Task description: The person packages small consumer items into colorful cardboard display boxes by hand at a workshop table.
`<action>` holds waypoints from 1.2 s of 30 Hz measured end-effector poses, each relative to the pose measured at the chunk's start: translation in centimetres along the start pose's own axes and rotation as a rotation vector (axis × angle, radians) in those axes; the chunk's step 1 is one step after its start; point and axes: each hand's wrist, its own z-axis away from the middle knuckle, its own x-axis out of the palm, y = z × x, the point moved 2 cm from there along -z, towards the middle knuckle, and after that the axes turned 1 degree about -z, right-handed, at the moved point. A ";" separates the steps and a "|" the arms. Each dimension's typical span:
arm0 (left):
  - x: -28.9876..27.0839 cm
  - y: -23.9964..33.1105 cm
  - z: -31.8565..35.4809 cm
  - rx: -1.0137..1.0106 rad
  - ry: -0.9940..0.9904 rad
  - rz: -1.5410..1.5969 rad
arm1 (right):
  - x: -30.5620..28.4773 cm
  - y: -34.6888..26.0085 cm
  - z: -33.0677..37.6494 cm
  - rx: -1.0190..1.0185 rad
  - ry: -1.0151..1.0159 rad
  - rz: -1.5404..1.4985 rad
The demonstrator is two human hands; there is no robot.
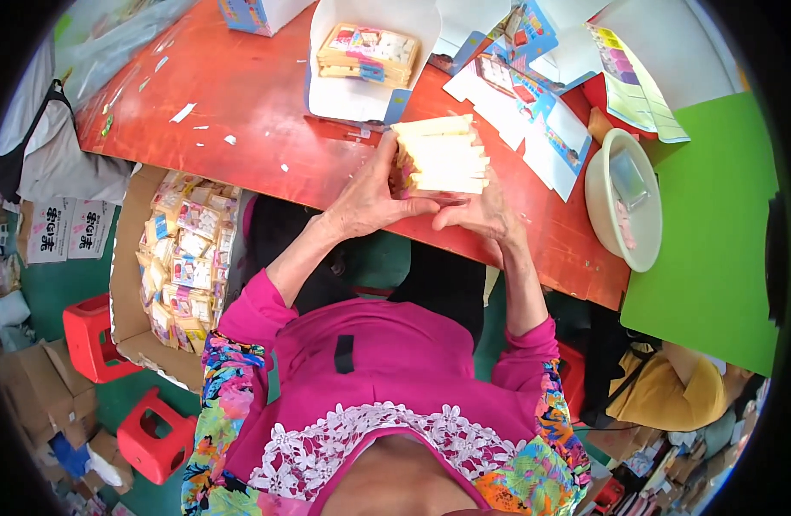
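Note:
Between my two hands, above the near edge of the red table, I hold a stack of small flat packets point(443, 155) with pale yellow edges. My left hand point(367, 193) grips the stack's left side, its thumb stretched along the bottom. My right hand point(490, 211) closes round the lower right side, and most of its fingers are hidden behind the packets. Just beyond, an open white and blue carton point(352, 101) stands on the table with similar packets point(367, 53) stacked inside.
The red table point(249, 95) carries paper scraps. Flat printed cartons point(533, 112) lie at the right, near a cream basin point(597, 202) and a green board point(705, 232). A large cardboard box point(129, 258) full of packets stands at my left, beside red stools point(155, 434).

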 end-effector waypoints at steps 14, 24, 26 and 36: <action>-2.1 6.9 -1.8 0.161 0.208 0.197 | -1.6 -6.5 -4.5 -0.205 0.347 -0.343; -4.7 4.3 -12.7 0.509 0.711 -0.095 | 0.5 -5.2 -10.1 -0.389 0.145 0.551; -4.9 2.8 -13.2 0.302 0.800 -0.083 | 0.4 -4.9 -10.1 -0.397 0.148 0.567; -6.0 1.1 -15.1 -0.316 0.778 0.814 | 0.2 -5.3 -11.1 -0.424 0.128 0.572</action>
